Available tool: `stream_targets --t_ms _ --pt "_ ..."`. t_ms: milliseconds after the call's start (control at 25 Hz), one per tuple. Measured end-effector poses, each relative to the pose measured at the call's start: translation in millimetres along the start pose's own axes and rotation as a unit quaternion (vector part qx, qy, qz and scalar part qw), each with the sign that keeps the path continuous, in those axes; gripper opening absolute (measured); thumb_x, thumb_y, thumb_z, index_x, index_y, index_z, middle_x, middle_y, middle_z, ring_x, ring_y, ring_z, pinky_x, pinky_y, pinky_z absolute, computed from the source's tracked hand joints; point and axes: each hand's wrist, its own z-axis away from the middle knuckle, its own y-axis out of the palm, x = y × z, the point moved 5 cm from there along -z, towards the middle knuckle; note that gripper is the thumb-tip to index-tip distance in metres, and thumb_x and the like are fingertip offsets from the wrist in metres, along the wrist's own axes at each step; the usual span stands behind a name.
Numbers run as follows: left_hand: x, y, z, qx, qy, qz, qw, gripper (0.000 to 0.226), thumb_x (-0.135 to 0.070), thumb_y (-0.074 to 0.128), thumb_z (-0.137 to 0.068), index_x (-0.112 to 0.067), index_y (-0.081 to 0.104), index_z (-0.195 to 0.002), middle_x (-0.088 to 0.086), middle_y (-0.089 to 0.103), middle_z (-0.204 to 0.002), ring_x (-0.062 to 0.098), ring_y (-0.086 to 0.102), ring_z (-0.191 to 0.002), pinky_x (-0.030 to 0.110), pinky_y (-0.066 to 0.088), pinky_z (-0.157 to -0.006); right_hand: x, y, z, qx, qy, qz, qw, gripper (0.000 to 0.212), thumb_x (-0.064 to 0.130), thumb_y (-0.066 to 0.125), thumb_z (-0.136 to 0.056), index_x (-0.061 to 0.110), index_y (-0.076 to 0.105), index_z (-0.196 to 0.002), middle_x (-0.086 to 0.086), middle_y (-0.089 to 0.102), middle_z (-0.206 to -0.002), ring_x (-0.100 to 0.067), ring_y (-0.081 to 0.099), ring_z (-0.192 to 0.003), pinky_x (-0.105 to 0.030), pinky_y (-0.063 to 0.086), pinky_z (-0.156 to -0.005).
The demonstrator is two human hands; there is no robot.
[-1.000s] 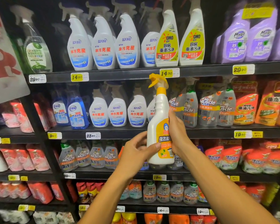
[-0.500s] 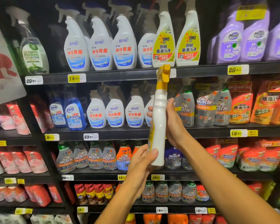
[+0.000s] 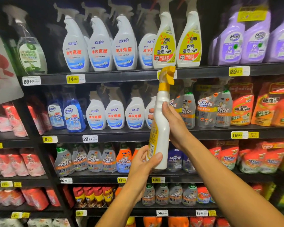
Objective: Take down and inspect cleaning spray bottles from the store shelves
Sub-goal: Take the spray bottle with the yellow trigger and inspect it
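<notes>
Spray bottle [image 3: 160,128] held up before the shelves [image 3: 138,76]

Right hand [image 3: 172,123] grasps its middle, left hand [image 3: 143,163] clasps its base; bottle upright, side-on, yellow trigger [image 3: 167,76] at top.

Orange refill pouches [image 3: 241,110] and price tags [image 3: 75,78] line the black shelving.

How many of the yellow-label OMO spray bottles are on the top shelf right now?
2. One OMO bottle stands just above the held bottle's yellow trigger; the second OMO bottle stands directly to its right. More may be hidden behind them in the row.
</notes>
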Motion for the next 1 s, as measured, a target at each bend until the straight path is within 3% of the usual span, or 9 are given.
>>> stream_targets --t_ms 160,280,520,600,680,760,840,920,1000 --pt "-2 0 2 0.059 -0.035 0.136 0.988 0.092 -0.051 0.091 -0.051 -0.008 0.06 -0.126 0.019 0.068 -0.117 0.034 0.067 -0.102 0.037 0.058 -0.078 5 -7 2 0.007 -0.008 -0.014 1.0 0.032 0.048 0.06 -0.088 0.026 0.064 -0.111 -0.017 0.063 -0.103 -0.031 0.063 -0.099 -0.047 0.049 -0.09" --pt "-5 7 5 0.143 -0.09 0.239 0.956 0.091 -0.061 0.086 -0.054 -0.007 0.065 -0.124 0.029 0.064 -0.116 0.039 0.066 -0.094 0.037 0.053 -0.067 10 -12 3 0.008 0.007 -0.079 0.997 0.027 0.035 0.063 -0.084 0.019 0.067 -0.105 -0.011 0.066 -0.095 -0.023 0.063 -0.088 -0.042 0.049 -0.082" --pt "-1 17 9 0.279 -0.155 0.359 0.877 0.099 -0.067 0.067 -0.072 0.002 0.047 -0.14 0.033 0.056 -0.124 0.039 0.06 -0.096 0.039 0.05 -0.074 16 -12 8 0.011 0.009 -0.035 0.999 0.033 0.032 0.068 -0.079 0.015 0.067 -0.107 -0.018 0.072 -0.105 -0.032 0.069 -0.094 -0.048 0.055 -0.089" --pt "2 13 6 0.283 -0.151 0.366 0.874 0.097 -0.066 0.064 -0.076 0.001 0.043 -0.143 0.035 0.05 -0.133 0.043 0.059 -0.104 0.043 0.05 -0.082 21 -13 9 0.006 -0.009 -0.013 1.0 0.035 0.033 0.069 -0.078 0.015 0.068 -0.108 -0.018 0.073 -0.104 -0.033 0.07 -0.093 -0.047 0.056 -0.085" --pt "5 5 0 0.249 -0.146 0.358 0.888 0.085 -0.062 0.058 -0.083 -0.004 0.044 -0.144 0.032 0.044 -0.144 0.048 0.053 -0.121 0.052 0.045 -0.095 27 -14 10 0.004 -0.033 -0.004 0.999 0.035 0.031 0.07 -0.077 0.014 0.068 -0.108 -0.01 0.076 -0.094 -0.026 0.073 -0.084 -0.036 0.059 -0.071" --pt "2 -9 -8 0.187 -0.106 0.304 0.928 0.068 -0.054 0.063 -0.085 -0.012 0.054 -0.138 0.024 0.049 -0.143 0.044 0.05 -0.129 0.057 0.043 -0.101 30 -17 10 0.006 -0.053 -0.006 0.999 0.036 0.027 0.07 -0.076 0.013 0.067 -0.109 -0.004 0.078 -0.089 -0.02 0.075 -0.077 -0.027 0.057 -0.062" --pt "-10 -25 -18 0.131 -0.038 0.139 0.981 0.06 -0.046 0.075 -0.079 -0.017 0.062 -0.13 0.016 0.061 -0.134 0.034 0.058 -0.124 0.047 0.05 -0.097 32 -18 12 0.012 -0.071 -0.005 0.997 0.037 0.021 0.075 -0.075 0.013 0.066 -0.11 -0.001 0.078 -0.089 -0.017 0.075 -0.076 -0.024 0.056 -0.059" --pt "-23 -34 -29 0.099 0.01 -0.06 0.993 0.055 -0.036 0.082 -0.074 -0.019 0.063 -0.123 0.006 0.07 -0.121 0.027 0.066 -0.114 0.034 0.056 -0.088 29 -18 15 0.02 -0.085 0.008 0.996 0.039 0.014 0.079 -0.074 0.016 0.065 -0.11 0.001 0.078 -0.092 -0.014 0.075 -0.078 -0.022 0.055 -0.058" --pt "-31 -43 -41 0.068 0.049 -0.167 0.982 0.045 -0.021 0.084 -0.074 -0.024 0.064 -0.114 -0.002 0.075 -0.109 0.019 0.071 -0.102 0.025 0.057 -0.078 25 -17 19 0.033 -0.096 0.014 0.995 0.04 0.013 0.076 -0.073 0.017 0.065 -0.111 0.002 0.078 -0.098 -0.014 0.075 -0.086 -0.022 0.056 -0.063"
